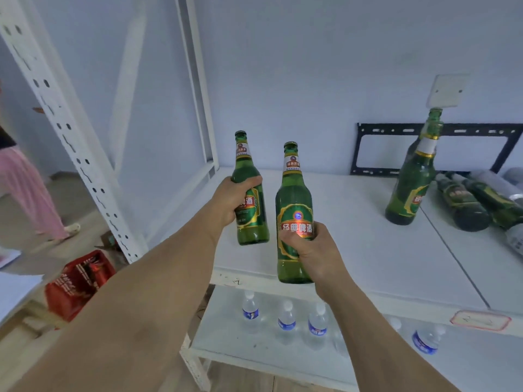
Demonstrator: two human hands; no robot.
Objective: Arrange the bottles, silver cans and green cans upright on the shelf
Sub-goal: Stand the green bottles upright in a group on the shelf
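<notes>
Green glass in both fists, near the middle of the frame. Right hand (311,251) wrapped round the lower label of the nearer bottle (294,219), fingers curled tight, base hanging just over the front lip of the shelf (368,244). Left hand (233,199) clasped about the shoulder of the second bottle (250,199), a little farther in and to the left, neck up, its foot apparently clear of the white board, though hard to say for sure. Both held upright, close side by side but apart.

Below, at lower centre, small water bottles (285,321) standing in a row on the lower tier. At lower left, a red crate (79,281) on the floor; a person in pink at the far left edge.

Farther back, at right of the frame, a third bottle (413,176) already standing, looking tilted only through the wide lens. Beyond it, at the right edge, more bottles lying on their sides (464,205), not yet set up, with something silvery among them, too blurred to name. Black metal bracket (435,148) against the back wall.

Step in hand, by the look of it: placing this pair. Next move likely calls for lowering each straight down onto the board, bases flat, left one first, with a gap kept between them, then loosening the fingers only once steady. Chief risk: glass knocking glass, or the near bottle set too close to the edge.
</notes>
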